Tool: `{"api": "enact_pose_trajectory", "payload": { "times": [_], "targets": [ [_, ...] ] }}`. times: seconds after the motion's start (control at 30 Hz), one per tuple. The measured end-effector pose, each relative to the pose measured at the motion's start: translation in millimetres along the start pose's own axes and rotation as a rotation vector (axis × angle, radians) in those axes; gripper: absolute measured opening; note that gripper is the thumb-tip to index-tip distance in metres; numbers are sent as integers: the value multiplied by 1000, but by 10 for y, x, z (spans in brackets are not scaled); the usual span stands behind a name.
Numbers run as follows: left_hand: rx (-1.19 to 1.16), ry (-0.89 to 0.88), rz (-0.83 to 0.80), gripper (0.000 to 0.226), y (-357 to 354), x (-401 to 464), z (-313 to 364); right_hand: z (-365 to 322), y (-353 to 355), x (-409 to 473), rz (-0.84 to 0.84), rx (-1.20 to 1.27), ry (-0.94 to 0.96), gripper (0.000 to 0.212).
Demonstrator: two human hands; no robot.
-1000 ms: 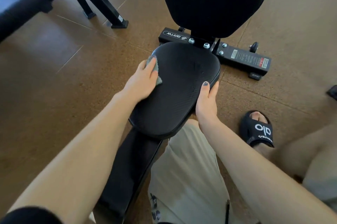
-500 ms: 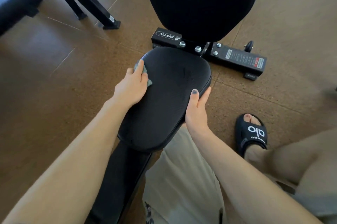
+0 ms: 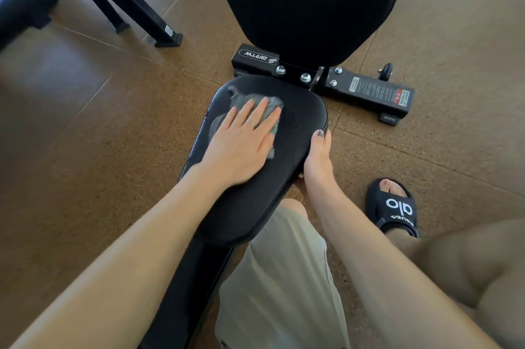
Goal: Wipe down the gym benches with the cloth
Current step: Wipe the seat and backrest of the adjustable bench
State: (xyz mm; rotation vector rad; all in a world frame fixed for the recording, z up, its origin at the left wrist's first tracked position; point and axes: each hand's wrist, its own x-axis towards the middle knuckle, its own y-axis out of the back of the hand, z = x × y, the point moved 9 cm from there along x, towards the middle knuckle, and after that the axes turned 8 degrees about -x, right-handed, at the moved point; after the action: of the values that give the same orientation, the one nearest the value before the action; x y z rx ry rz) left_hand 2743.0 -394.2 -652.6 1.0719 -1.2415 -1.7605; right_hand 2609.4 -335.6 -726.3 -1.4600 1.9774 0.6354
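Black padded vinyl covers the seat pad (image 3: 298, 149) at the picture's centre, and the grey-green cloth (image 3: 255, 104) lies toward its 11 o'clock edge. The left hand (image 3: 241, 141) presses flat on the cloth, fingers straight. At 3 o'clock the right hand (image 3: 318, 158) grips the pad's rim. The upright backrest (image 3: 306, 2) stands at 12 o'clock; a black slide sandal (image 3: 395, 212) at 4 o'clock.

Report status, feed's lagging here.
Left hand flat, pressing cloth on seat pad. Right hand gripping pad's edge. Nothing in the way.
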Motion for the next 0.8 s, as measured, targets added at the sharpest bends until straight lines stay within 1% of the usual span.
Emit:
{"api": "enact_pose_trajectory", "payload": {
  "times": [0.07,0.13,0.2,0.27,0.3,0.4,0.53,0.6,0.67,0.73,0.8],
  "targets": [
    [5,-24,-17,59,22,390,173,36,63,57,-25,98,-47,59],
    [9,-52,-39,60,-3,408,364,73,125,123,-83,259,-79,54],
    [57,-152,-44,60,-82,98,523,77,151,177,-152,354,-88,50],
    [80,-238,-46,63,-150,-290,623,122,120,254,-193,349,-100,56],
    [72,-254,-48,63,-170,-387,629,138,85,286,-204,327,-108,60],
    [63,-244,-38,60,-142,-135,583,168,17,350,-199,319,-141,65],
    [34,-167,-29,58,-59,616,620,70,60,332,-196,322,-131,57],
    [35,-136,-29,59,-78,683,661,30,118,328,-203,359,-138,53],
    [41,-128,-15,61,-135,395,700,19,164,303,-208,406,-155,52],
    [82,-149,28,65,-178,-150,729,29,166,274,-204,426,-172,52],
    [134,-186,49,63,-257,-720,708,45,135,242,-194,425,-181,48]
  ]
}}
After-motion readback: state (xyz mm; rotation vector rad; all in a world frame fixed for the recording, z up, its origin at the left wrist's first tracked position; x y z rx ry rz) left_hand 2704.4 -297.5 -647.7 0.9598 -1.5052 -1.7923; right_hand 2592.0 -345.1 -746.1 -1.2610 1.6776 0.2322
